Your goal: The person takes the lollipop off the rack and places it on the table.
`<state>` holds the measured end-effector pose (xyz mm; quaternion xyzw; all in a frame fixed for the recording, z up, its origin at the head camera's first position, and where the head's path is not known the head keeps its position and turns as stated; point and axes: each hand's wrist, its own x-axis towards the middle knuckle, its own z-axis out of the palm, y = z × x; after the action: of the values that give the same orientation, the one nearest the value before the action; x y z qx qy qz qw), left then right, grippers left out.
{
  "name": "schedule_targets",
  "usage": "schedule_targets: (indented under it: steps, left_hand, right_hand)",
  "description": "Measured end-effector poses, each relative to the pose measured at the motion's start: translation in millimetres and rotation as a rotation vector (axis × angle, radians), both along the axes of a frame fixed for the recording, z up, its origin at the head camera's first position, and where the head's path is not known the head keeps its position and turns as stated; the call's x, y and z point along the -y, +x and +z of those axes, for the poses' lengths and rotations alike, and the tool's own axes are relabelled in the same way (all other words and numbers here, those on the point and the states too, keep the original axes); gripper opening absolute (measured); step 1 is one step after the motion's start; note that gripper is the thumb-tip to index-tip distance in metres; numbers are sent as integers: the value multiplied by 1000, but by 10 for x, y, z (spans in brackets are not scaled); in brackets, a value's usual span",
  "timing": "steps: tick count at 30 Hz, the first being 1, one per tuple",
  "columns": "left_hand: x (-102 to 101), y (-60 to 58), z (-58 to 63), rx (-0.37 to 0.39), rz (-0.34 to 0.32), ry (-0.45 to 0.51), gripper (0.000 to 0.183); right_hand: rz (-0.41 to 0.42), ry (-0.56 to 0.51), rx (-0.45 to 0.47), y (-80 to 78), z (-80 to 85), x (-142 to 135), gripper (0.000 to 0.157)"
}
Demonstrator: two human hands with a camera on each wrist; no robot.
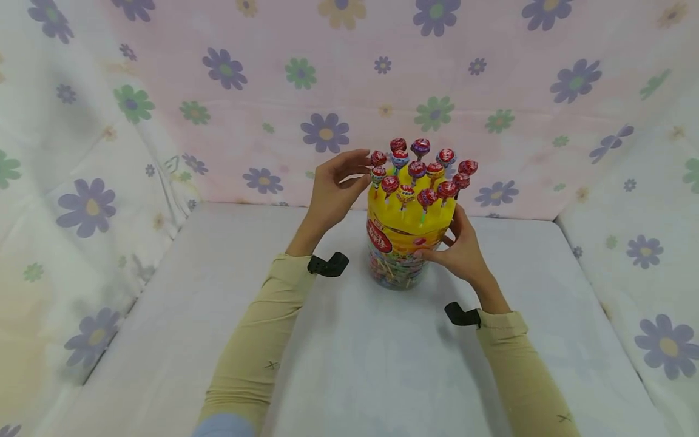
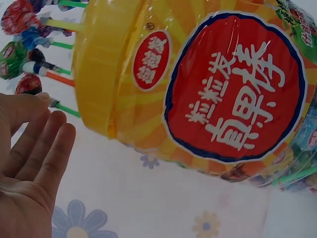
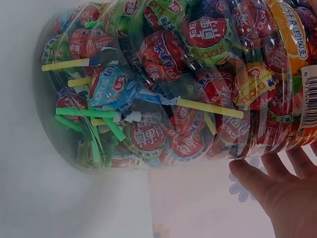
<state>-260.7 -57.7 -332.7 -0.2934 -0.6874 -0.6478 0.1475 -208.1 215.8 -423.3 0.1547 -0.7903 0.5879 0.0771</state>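
A clear plastic jar [image 1: 404,267] of wrapped lollipops stands upright, with a yellow lid [image 1: 392,209] bearing several lollipops by their sticks. My left hand [image 1: 334,185] is at the lid's left edge. In the left wrist view its thumb and fingertips meet at the neck of a dark-red lollipop [image 2: 28,85], whose green stick runs into the lid; the thumb partly covers this contact. My right hand [image 1: 461,252] grips the jar's right side, thumb on the front and the other fingers partly hidden behind. In the right wrist view, lollipops [image 3: 161,54] fill the jar.
The jar stands on a white-covered table [image 1: 360,364]. Behind it hangs a pink flowered cloth [image 1: 246,139], with flowered white cloths [image 1: 60,255] at both sides. A dark camera mount [image 1: 329,265] juts from the left wrist, another [image 1: 462,314] from the right.
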Motion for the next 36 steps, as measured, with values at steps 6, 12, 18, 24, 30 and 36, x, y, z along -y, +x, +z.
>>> schedule_targets:
  steps: [6,12,18,24,30,36]
  left_hand:
    - [-85,-7,-3,-40,6,36,38]
    - [-136,-15,-10,-48,36,44,37]
    - [-163,-33,-33,-66,59,57,35]
    - [-164,-61,-53,-65,83,73,33]
    - [-167,-89,3,-116,91,112,35]
    - [-148,-107,53,-120,121,168,36]
  right_hand:
    - [2,-23,14,-9,-22,15,98]
    - [-7,-28,25,-10,-33,31,98]
    - [-12,-30,24,-7,-31,27,97]
    - [-4,-35,22,-4,-35,19,97]
    - [7,-40,13,-14,-33,9,97]
    - [8,-48,22,-26,-32,4,96]
